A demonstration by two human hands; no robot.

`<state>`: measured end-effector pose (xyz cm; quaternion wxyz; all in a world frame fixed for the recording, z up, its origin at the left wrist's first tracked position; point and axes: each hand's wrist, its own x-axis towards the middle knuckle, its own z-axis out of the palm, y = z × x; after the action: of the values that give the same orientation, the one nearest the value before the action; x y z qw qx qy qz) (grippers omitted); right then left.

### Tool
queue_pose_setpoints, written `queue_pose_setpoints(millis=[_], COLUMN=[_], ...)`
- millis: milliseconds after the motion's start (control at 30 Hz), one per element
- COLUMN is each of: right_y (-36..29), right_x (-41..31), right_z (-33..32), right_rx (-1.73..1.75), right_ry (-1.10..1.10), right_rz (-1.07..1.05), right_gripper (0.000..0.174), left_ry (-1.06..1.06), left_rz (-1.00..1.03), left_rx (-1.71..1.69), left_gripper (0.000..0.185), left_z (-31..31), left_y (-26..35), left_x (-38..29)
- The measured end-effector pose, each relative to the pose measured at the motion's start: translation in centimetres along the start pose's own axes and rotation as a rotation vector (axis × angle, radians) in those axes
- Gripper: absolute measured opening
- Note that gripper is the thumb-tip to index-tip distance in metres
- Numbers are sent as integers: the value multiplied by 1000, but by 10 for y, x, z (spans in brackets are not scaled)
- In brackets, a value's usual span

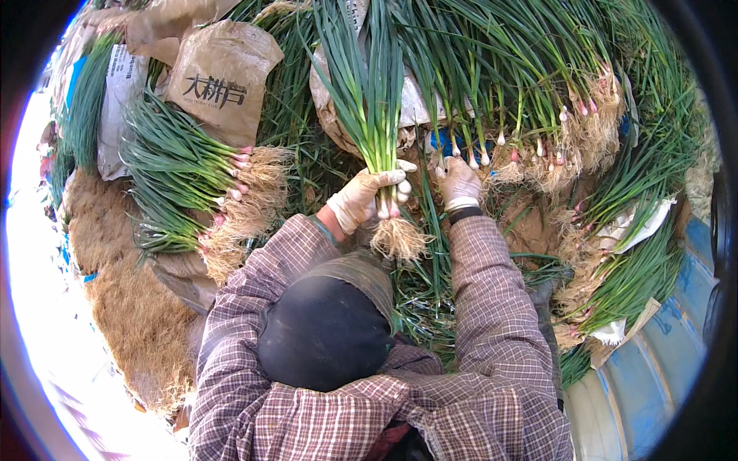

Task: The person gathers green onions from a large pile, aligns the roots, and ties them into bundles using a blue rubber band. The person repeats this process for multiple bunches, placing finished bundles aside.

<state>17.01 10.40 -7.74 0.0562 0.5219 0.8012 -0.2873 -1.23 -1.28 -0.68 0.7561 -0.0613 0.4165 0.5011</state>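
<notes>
My left hand (363,199), in a pale glove, is closed around a bunch of green garlic plants (377,127). Its long leaves fan out away from me, while pinkish-white bulbs and tan roots (400,239) hang below the fist. My gloved right hand (459,183) is at the near edge of a broad heap of green garlic (496,75). The thumb and forefinger pinch the lower end of one stalk (441,147), whose bulb the fingers hide. Beside this hand, several loose white bulbs (484,157) point towards me.
Left lie bundled plants (179,155) with roots inward, a printed brown bag (222,80) and a fibrous brown mat of roots (127,311). More bundles (628,288) lie at right, beside a blue ribbed surface (651,369). Loose leaves (426,311) litter the ground between my arms.
</notes>
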Motion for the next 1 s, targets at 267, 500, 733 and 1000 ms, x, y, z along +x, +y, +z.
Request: queue_pose_setpoints(millis=[267,500,733,1000], right_y=[-27,-54,-38,48], right_x=[-80,-16,-45,-93], right_z=[-38,-27,-25,-24], right_rx=[529,1048,2200,67], right_ry=[-253,3,-209,-558], right_rz=[-390,-81,19,18], right_gripper=[16,23,19,25], left_ry=[12,22,43,-168], left_rz=[89,-34,-79,224], left_rx=[6,60,-165,-151], left_gripper=[43,23,21,24], left_z=[11,19,31,30], left_y=[-9,-21,-7,20], left_x=[6,-2,-6,-29])
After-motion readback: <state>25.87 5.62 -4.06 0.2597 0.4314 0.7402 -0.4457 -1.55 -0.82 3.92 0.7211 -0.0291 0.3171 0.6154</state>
